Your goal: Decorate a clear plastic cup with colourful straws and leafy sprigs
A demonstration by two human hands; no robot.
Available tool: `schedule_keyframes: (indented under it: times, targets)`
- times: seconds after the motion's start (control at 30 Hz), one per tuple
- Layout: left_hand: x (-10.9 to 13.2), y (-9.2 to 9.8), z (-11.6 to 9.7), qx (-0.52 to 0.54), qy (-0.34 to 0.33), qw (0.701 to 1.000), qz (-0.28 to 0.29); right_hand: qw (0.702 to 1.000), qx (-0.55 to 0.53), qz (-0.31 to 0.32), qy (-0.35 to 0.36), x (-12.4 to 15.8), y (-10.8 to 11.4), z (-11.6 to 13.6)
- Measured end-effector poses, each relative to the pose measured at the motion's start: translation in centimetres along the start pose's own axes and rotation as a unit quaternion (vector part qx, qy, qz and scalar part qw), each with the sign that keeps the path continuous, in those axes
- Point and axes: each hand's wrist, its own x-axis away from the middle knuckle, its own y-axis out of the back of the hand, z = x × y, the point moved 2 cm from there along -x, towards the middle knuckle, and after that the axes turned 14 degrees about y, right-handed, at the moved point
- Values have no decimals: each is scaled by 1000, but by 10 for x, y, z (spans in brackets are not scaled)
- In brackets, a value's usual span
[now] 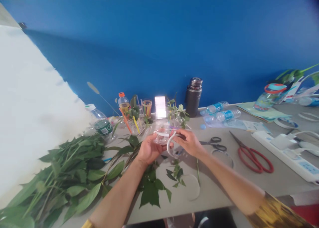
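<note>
While left hand (149,150) holds one container (161,140), right hand (188,142) holds one tape (168,148).

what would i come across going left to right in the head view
Leaf pile, orange-capped bottle, left hand, clear plastic container, right hand, black-handled scissors, red-handled scissors, white power strip.

One head-worn camera looks forward and down from the near side of the bench (211,194), facing the blue panel (164,38) beyond almost squarely. Its wide view places the hands (149,149) (189,142) below centre, with the forearms (122,191) (229,178) reaching up from the bottom.
</note>
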Motion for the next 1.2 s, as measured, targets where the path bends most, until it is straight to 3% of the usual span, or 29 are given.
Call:
schedule_keyframes:
  times: [0.2,0.43,0.67,0.8,0.97,1.2]
  targets:
    - [-5,-1,5,31,-46,998,-29,986,107,-123,47,2,-4,-17]
    - [-1,-6,9,-53,-63,997,1,983,74,-163,45,1,-2,-22]
    - [-1,-12,11,-77,-22,997,-4,965,138,-200,103,2,0,-23]
    - [-4,-9,13,-38,-35,998,-48,957,165,-189,144,4,1,-13]
    - [-6,-4,13,27,-40,996,-69,952,181,-124,211,7,-7,-3]
    - [-7,-8,14,43,-30,996,-69,963,211,-108,132,9,-19,-19]
